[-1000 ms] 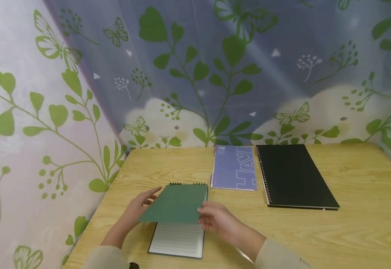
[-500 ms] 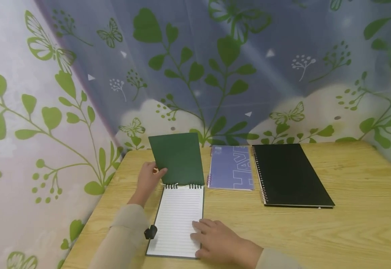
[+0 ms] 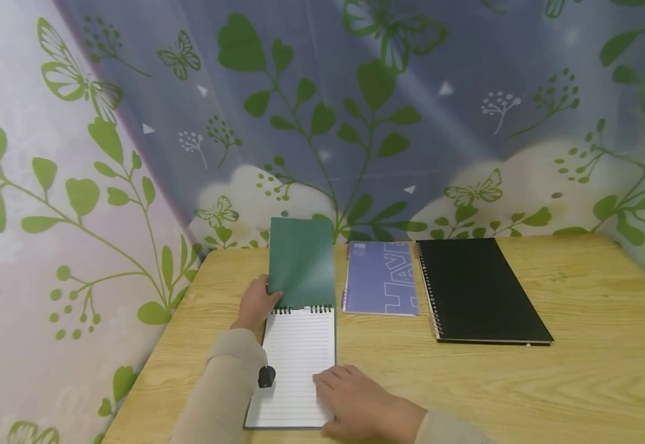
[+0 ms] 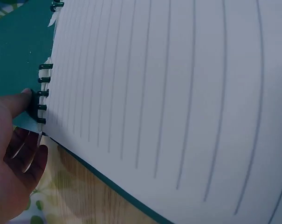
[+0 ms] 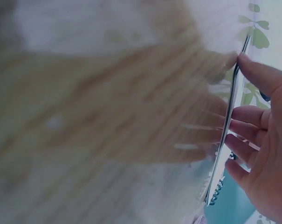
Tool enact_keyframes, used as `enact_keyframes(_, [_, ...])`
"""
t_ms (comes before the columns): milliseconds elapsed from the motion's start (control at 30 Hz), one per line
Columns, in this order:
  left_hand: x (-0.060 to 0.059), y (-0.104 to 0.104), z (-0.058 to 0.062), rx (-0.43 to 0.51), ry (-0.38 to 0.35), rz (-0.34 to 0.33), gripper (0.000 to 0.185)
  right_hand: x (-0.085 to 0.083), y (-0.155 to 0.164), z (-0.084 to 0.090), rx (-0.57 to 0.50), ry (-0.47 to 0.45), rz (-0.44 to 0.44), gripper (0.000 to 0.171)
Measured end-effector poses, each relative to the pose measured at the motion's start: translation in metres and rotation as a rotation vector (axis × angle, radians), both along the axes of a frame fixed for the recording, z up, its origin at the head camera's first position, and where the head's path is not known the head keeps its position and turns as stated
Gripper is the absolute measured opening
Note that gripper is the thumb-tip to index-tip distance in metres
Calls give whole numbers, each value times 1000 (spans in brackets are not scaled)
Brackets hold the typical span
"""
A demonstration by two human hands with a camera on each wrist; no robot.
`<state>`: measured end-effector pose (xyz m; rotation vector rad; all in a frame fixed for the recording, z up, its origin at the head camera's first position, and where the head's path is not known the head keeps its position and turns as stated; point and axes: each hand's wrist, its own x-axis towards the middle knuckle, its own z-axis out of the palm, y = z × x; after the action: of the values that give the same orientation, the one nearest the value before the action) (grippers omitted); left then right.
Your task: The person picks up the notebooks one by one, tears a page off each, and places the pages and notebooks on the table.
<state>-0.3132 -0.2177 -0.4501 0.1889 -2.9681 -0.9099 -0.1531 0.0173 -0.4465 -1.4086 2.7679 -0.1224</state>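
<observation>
A top-spiral notebook (image 3: pixel 300 364) lies on the table with its green cover (image 3: pixel 302 262) flipped back beyond the rings and a lined white page (image 4: pixel 145 84) facing up. At the cover's left edge, just above the rings, my left hand (image 3: pixel 256 304) holds it, thumb on the inner face and the other fingers at the outer edge. My right hand (image 3: pixel 358 401) rests along the page's lower right edge. In the right wrist view its thumb and fairly straight fingers touch the notebook's side (image 5: pixel 228 116).
A purple spiral notebook (image 3: pixel 378 277) lies right of the green cover, and a large black spiral notebook (image 3: pixel 483 290) beside that. The wooden table (image 3: pixel 494 394) ends at a leaf-printed curtain (image 3: pixel 322 123) behind and on the left.
The green cover, first half lifted over the page, has swung up and back past the rings. My left hand has followed it forward; my right hand left the cover for the page's lower edge.
</observation>
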Motion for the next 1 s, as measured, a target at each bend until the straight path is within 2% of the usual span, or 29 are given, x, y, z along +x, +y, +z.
enact_keyframes(233, [2,5,-3,-94,2,10,54,0,2,5,-1,11,12,54])
enact_keyframes(400, [4,7,-3,-143,-16,20,52,-1,4,4,-3,4,16,52])
enact_keyframes(533, [3,8,-3,-190,-14,4,50,-2,5,3,-8,13,20,51])
enact_keyframes(767, [3,9,1,-286,-58,-33,48,-7,5,2,25,21,48,54])
enact_keyframes(1000, [1,10,1,-294,-94,-35,49,-11,6,3,25,23,67,50])
